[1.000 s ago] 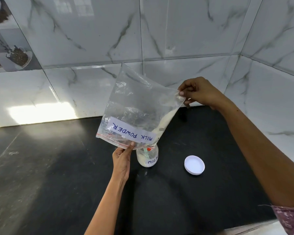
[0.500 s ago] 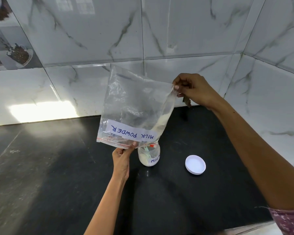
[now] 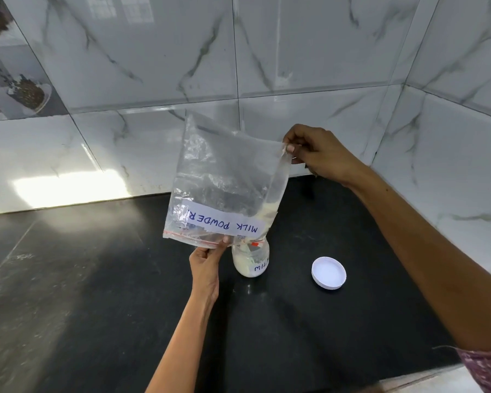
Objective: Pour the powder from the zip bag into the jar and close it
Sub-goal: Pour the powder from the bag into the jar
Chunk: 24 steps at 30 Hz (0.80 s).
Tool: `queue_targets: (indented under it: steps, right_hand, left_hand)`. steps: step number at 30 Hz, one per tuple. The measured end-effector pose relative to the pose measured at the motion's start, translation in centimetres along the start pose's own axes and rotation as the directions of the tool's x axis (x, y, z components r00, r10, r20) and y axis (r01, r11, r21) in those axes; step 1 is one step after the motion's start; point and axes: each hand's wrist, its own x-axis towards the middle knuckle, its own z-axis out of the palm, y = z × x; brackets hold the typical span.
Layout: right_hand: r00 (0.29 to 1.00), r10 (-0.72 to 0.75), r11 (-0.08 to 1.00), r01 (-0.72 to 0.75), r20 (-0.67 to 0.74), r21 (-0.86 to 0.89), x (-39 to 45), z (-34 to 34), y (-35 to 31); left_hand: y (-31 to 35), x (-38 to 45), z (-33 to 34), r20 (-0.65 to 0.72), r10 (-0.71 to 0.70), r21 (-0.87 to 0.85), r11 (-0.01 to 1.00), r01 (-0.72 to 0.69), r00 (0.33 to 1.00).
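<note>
A clear zip bag [image 3: 224,177] labelled MILK POWDER hangs upside down over a small clear jar [image 3: 251,260] on the black counter. My left hand [image 3: 207,263] pinches the bag's zip edge beside the jar's mouth. My right hand [image 3: 318,153] pinches the bag's raised bottom corner, above and to the right. A thin trail of pale powder lies along the bag's right edge down to the jar. The jar holds white powder and has no lid on. Its white lid [image 3: 328,272] lies flat on the counter to the right.
The black counter [image 3: 97,293] runs to marble-tiled walls [image 3: 295,52] at the back and right, meeting in a corner. A counter edge shows at the lower right.
My right hand has lifted the bag's bottom corner slightly, and less powder remains along the bag's right edge. My left hand and the jar keep their places.
</note>
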Motion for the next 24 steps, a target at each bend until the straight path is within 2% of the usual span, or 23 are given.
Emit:
queue_targets:
  steps: [4, 9, 12, 17, 24]
  right_hand:
    - [1.000, -0.013, 0.999, 0.013, 0.019, -0.031, 0.1, 0.2, 0.2]
    - [0.999, -0.022, 1.000, 0.022, -0.048, -0.002, 0.2, 0.3, 0.2]
    - [0.999, -0.033, 0.999, 0.032, -0.033, -0.026, 0.3, 0.5, 0.5]
    - [0.982, 0.044, 0.999, -0.041, -0.184, 0.018, 0.2, 0.7, 1.4]
    - [0.992, 0.071, 0.996, -0.064, -0.108, 0.070, -0.2, 0.5, 1.1]
  left_hand:
    - [0.1, 0.0, 0.1, -0.002, -0.002, 0.001, 1.000, 0.002, 1.000]
    - [0.2, 0.3, 0.2, -0.021, -0.019, 0.019, 1.000, 0.019, 1.000]
    - [0.1, 0.3, 0.1, -0.018, -0.022, 0.031, 0.999, 0.022, 1.000]
    - [0.1, 0.2, 0.1, -0.031, -0.033, 0.066, 0.997, 0.035, 0.999]
    - [0.4, 0.4, 0.4, -0.057, -0.024, 0.112, 0.993, 0.031, 0.998]
